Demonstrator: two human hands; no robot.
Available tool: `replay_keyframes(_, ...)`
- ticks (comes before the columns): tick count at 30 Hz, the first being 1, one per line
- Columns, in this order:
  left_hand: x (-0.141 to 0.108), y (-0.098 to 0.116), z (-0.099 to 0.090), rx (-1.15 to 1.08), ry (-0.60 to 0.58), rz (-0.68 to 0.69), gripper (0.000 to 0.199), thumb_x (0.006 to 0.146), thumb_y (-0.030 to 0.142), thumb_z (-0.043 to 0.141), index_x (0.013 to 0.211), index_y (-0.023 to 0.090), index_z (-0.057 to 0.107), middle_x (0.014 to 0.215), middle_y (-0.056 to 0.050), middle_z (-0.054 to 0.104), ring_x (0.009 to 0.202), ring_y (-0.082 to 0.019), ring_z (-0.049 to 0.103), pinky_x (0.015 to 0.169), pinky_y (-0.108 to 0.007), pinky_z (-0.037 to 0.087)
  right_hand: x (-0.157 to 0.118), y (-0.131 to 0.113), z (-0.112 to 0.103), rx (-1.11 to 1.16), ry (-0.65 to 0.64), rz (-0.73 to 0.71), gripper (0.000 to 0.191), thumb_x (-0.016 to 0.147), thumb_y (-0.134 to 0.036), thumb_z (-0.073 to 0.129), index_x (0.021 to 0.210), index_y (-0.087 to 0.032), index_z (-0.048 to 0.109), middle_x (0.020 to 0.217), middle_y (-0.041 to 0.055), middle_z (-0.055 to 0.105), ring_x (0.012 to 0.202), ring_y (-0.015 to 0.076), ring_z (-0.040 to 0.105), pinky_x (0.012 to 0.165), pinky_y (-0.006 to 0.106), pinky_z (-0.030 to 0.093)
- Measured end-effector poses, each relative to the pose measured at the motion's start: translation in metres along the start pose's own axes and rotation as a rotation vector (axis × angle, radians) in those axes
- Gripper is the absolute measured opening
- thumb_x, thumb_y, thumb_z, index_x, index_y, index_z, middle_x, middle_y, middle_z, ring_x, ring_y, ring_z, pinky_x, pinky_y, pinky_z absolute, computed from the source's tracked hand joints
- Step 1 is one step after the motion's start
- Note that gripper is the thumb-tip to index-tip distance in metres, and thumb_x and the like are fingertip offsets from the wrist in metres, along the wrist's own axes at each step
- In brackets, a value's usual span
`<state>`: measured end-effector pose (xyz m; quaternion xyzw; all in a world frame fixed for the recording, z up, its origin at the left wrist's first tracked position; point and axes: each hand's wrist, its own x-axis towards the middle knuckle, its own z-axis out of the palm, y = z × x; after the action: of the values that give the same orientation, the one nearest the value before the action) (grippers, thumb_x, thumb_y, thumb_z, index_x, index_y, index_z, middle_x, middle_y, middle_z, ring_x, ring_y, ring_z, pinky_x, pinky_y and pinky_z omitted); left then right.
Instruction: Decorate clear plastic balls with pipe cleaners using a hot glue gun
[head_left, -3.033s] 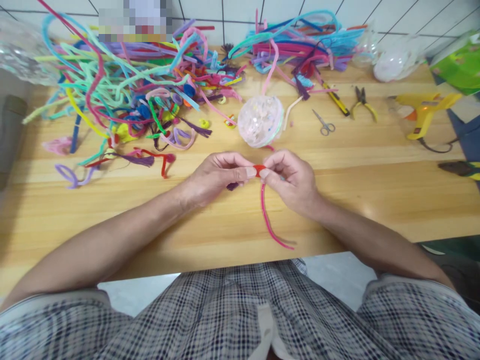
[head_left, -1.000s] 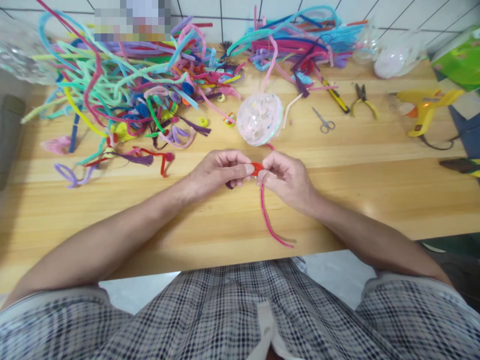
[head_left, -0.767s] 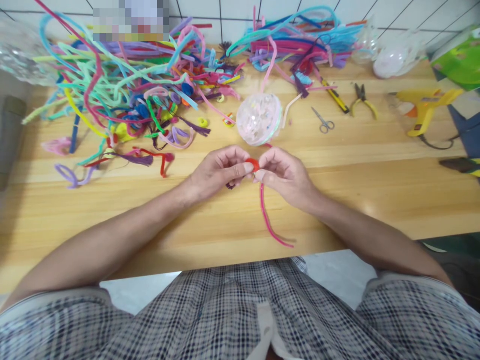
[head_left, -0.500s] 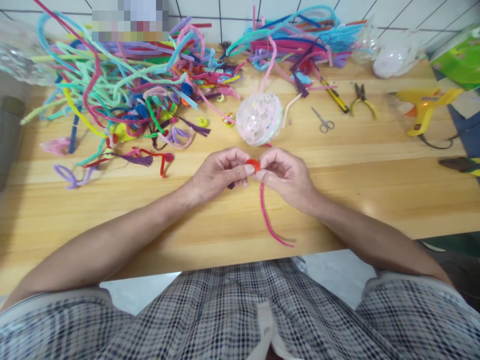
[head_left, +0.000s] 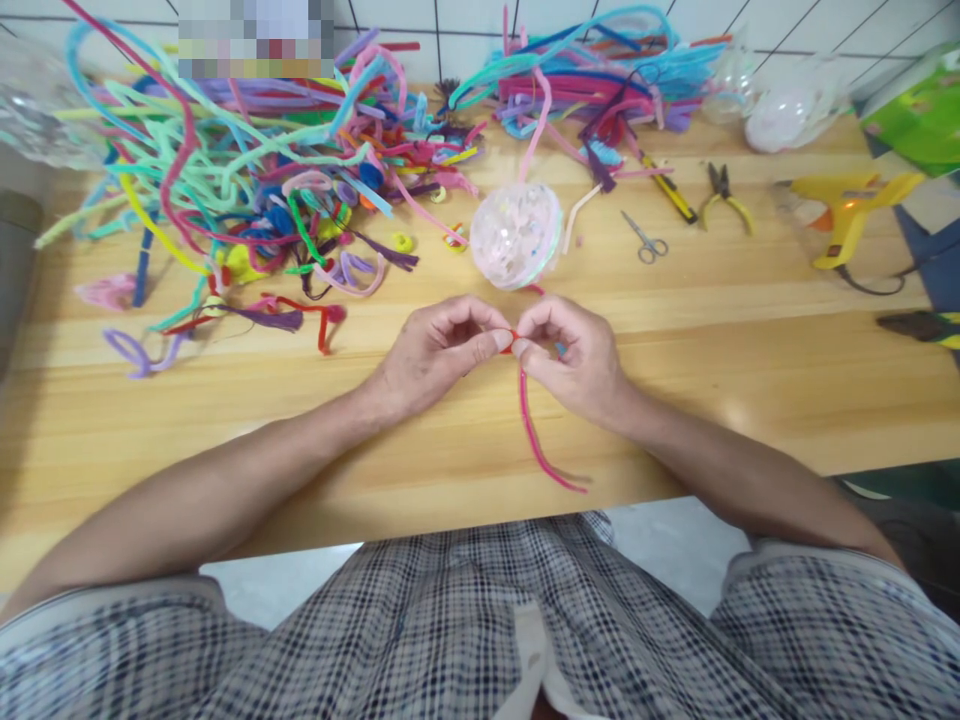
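Observation:
My left hand (head_left: pixel 450 350) pinches a small red piece (head_left: pixel 508 345) between thumb and index finger. The fingertips of my right hand (head_left: pixel 574 350) close on the other side of the same piece, which they mostly cover. A thin dark pink strip (head_left: pixel 531 430) hangs down from beneath my right fingertips and curves toward the table's front edge. Just beyond my hands rests a clear, shiny ball (head_left: pixel 514 235) with a pale green rim.
Tangled colourful pipe cleaners (head_left: pixel 225 160) spread over the back left, with another bundle (head_left: pixel 600 85) at the back. Toward the right lie scissors (head_left: pixel 645 240), a yellow cutter (head_left: pixel 670 190), pliers (head_left: pixel 724 200) and a yellow glue gun (head_left: pixel 847 215) on the wooden table (head_left: pixel 750 350).
Less of the red piece shows between my fingertips now. A dark bit under my left fingers is no longer visible. Both hands stay in nearly the same place.

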<state>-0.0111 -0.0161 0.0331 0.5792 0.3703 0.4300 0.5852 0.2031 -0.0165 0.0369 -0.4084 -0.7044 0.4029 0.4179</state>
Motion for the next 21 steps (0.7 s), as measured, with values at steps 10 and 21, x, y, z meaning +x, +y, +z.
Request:
replay_keyframes(10, 0.0014, 0.0031, -0.0019, -0.022, -0.079, -0.056, 0.052, 0.092, 0.068, 0.092, 0.095, 0.018, 0.083, 0.084, -0.003, 0.078, 0.073, -0.013, 0.063, 0.073, -0.025, 0.054, -0.0028, 0.0016, 0.0003, -0.010, -0.021, 0.043, 0.011, 0.091, -0.029, 0.067, 0.085, -0.027, 0.057, 0.074, -0.0031, 0.060, 0.068, 0.0161, 0.053, 0.065, 0.034, 0.041)
replay_keyframes(21, -0.0018, 0.0027, -0.0003, -0.021, -0.085, -0.038, 0.047, 0.087, 0.062, 0.099, 0.091, 0.017, 0.086, 0.091, -0.005, 0.082, 0.086, -0.017, 0.073, 0.087, -0.029, 0.059, -0.0063, -0.0002, -0.0010, 0.034, -0.068, 0.048, 0.013, 0.095, -0.030, 0.065, 0.087, -0.027, 0.055, 0.075, -0.0037, 0.057, 0.068, 0.0156, 0.050, 0.067, 0.034, 0.040)
